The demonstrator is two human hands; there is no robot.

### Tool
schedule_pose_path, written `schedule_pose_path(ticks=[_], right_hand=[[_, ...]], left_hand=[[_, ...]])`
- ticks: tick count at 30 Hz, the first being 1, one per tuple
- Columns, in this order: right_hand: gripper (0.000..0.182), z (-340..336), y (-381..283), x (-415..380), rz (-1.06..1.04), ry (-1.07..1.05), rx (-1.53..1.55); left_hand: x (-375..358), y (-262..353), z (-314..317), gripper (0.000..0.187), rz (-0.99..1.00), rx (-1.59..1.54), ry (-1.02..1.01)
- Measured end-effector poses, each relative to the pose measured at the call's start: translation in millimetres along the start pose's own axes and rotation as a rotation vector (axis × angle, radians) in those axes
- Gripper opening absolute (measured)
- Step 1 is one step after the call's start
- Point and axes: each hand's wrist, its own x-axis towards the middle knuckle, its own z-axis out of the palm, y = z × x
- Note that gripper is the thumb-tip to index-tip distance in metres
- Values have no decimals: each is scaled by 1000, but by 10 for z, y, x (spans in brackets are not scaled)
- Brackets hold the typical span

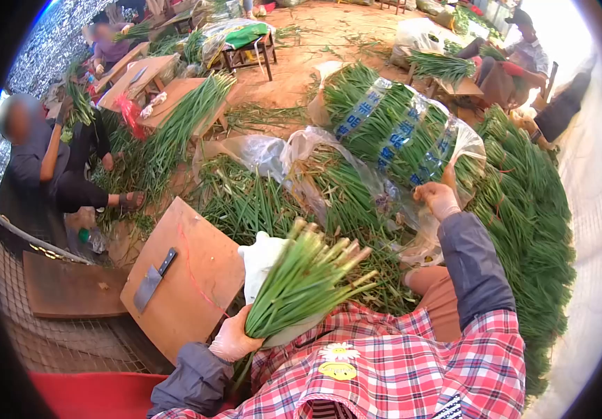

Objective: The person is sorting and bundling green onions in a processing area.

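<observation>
My left hand (236,334), in a thin clear glove, is wrapped round a bunch of green onions (308,279) above my lap. The pale root ends fan out up and to the right. My right hand (437,200), gloved too, is raised in front of the big plastic-wrapped bundle of green onions (377,115). Its fingers are bent together, and anything between them is too small to make out. Left of the bunch, a cleaver (149,288) with a black handle lies on a tilted wooden board (199,262). A red string (188,244) crosses that board.
A long pile of green onions (524,209) lines my right side. Loose stalks and an open plastic sheet (266,150) lie ahead. A co-worker (42,157) sits at the left; others sit farther back at low tables, one with green onions (189,115) on it.
</observation>
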Motion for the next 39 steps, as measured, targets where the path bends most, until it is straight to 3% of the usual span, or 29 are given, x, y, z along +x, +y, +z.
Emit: schedule_pose_path(ticks=[3,4,5,6,7,9,12,15,19,20,23,30,31,33,38,39], right_hand=[[17,407,-703,-397,78,-152,23],[13,581,-881,-512,-61,-141,-121],[12,695,-1048,-601,-182,-304,-156],[22,826,-1088,-585,-495,-383,-476],[29,995,-1076,-642,-686,-323,-674],[38,1235,-1042,-692,-633,-403,-1039],[42,1378,-961,-665,-814,-312,-946],[54,1461,-1153,-710,-156,-659,-842],[72,1609,-862,-673,-164,-448,-912],[76,1622,-763,-649,-148,-482,-696],[67,1700,-583,-670,-46,-479,-95],[39,1643,-225,-590,-120,-669,-375],[35,1622,-421,-644,-98,-691,-563],[31,1587,-543,-751,-96,-667,-621],[30,1651,-712,-880,-679,-641,-1215],[30,1643,-541,-811,-688,-593,-1291]], left_hand=[[83,-222,132,63,62,-15,120],[96,-190,167,64,49,6,140],[97,-174,190,64,36,28,158],[115,-253,233,65,62,40,177],[108,-265,236,65,60,43,192],[90,-256,272,66,54,44,220],[108,-376,351,66,52,-5,251],[133,-478,408,64,88,-73,280],[163,-494,450,64,92,-112,281],[160,-503,450,65,80,-96,273],[133,-514,407,67,51,-69,231],[77,-356,192,75,-13,146,46],[75,-365,189,75,12,148,40],[96,-398,199,74,17,135,27],[126,-410,119,76,84,85,-75],[130,-392,91,76,79,105,-93]])
